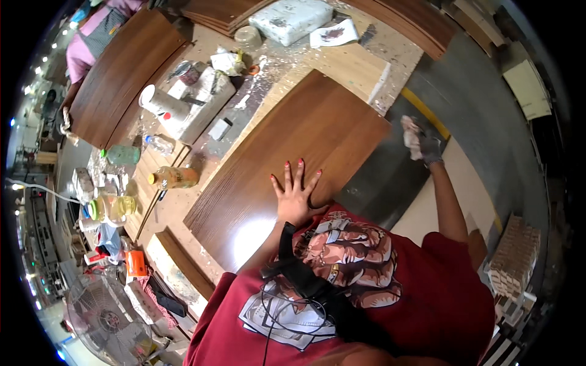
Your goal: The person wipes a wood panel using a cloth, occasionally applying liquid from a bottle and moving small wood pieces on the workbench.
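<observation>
My left hand (294, 200) lies flat with its fingers spread on a brown wood-grain panel (299, 128), near the edge closest to my body. The panel rests at a slant on the worktable and reaches past the table's right side. Out to the right, beyond the panel's edge, my right hand (429, 150) wears a grey glove. Its fingers are closed around a crumpled, stained whitish rag (412, 138), held apart from the panel above the grey floor.
Bottles of orange (174, 177) and yellow liquid (113, 208) stand left of the panel. Beyond are a white cup (163, 104), a paint-spattered white block (290, 21) and stacked panels (223, 13). A fan (110, 320) is at lower left. Another person in pink (82, 58) holds a panel (125, 76).
</observation>
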Demonstrator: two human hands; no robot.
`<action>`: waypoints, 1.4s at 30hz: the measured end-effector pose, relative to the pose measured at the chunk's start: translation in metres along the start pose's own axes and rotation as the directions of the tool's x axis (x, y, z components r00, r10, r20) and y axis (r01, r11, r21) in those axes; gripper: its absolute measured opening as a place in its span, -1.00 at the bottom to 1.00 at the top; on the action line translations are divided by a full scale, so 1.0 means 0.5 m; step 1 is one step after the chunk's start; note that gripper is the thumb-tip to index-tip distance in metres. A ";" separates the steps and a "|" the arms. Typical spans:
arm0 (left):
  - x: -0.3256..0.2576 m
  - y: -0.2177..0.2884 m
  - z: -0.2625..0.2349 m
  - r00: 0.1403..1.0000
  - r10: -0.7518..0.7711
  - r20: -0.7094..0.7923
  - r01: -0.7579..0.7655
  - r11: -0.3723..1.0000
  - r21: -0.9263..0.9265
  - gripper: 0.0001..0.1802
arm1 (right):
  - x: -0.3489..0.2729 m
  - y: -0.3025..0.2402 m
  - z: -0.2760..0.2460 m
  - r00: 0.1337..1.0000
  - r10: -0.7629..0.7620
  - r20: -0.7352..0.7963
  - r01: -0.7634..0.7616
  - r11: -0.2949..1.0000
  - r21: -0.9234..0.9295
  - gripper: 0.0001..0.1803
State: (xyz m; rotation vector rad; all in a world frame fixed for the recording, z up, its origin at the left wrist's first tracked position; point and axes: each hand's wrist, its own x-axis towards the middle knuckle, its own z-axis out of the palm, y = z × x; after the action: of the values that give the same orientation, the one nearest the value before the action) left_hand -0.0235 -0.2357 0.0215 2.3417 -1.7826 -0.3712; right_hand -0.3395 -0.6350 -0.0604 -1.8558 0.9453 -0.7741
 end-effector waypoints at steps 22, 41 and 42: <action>0.006 -0.004 0.021 0.999 0.040 -0.014 -0.039 0.997 0.065 0.07 | 0.037 -0.001 0.172 0.866 0.497 0.053 -0.499 0.853 0.155 -0.44; 0.005 0.006 0.007 1.000 -0.006 0.003 0.006 1.000 -0.014 0.03 | 0.099 -0.219 0.242 0.991 -0.129 0.033 0.115 0.713 -0.691 -0.75; 0.013 0.007 0.007 1.000 0.014 -0.013 -0.014 1.000 0.000 0.02 | 0.112 -0.169 0.231 0.986 -0.164 -0.041 0.103 0.780 -0.617 -0.75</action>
State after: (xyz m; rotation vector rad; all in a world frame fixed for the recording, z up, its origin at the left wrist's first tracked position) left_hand -0.0263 -0.2426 0.0185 2.3251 -1.7915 -0.3534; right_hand -0.1928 -0.6065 -0.0245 -2.4949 1.2393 -0.6858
